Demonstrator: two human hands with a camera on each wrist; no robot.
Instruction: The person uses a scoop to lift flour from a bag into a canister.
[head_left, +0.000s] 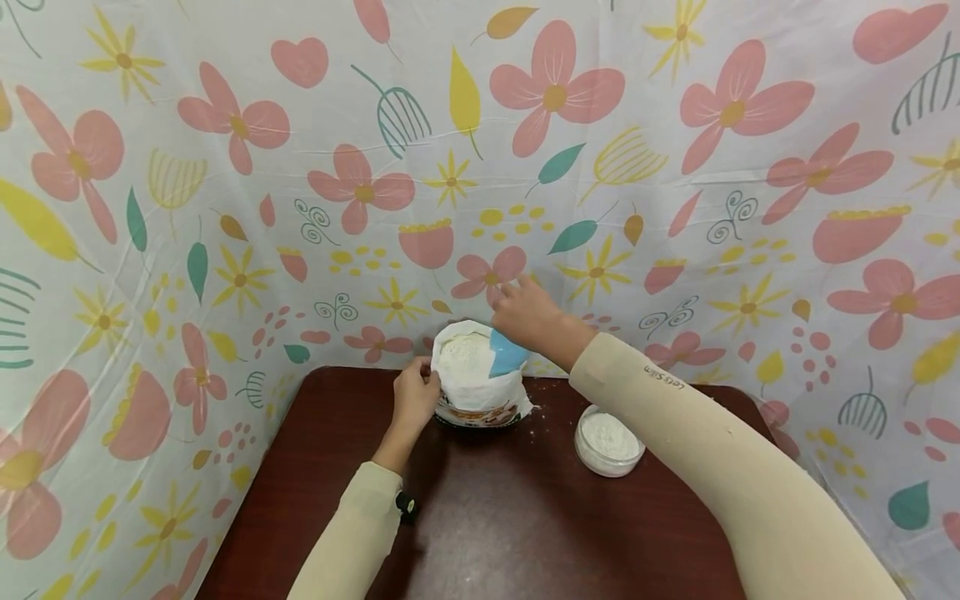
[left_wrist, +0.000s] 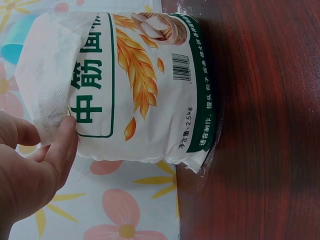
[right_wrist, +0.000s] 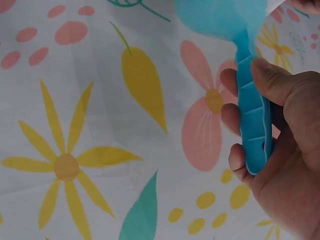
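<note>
An open bag of flour (head_left: 480, 392) stands upright at the table's back edge, its rim folded outward and white flour (head_left: 463, 348) showing inside. My left hand (head_left: 416, 392) pinches the left side of the folded rim between thumb and fingers, as the left wrist view also shows with the hand (left_wrist: 37, 165) beside the printed bag (left_wrist: 145, 90). Above the bag's right side, my right hand (head_left: 531, 315) grips a blue scoop (head_left: 507, 354) by its handle. In the right wrist view the fingers curl round the ridged handle (right_wrist: 253, 115). The scoop's bowl is at the bag's mouth.
A round clear bowl (head_left: 609, 442) of white powder sits on the dark red table (head_left: 517, 533), right of the bag. Spilled powder (head_left: 534, 421) dots the table near the bag. A flowered cloth (head_left: 652, 208) hangs behind and at both sides.
</note>
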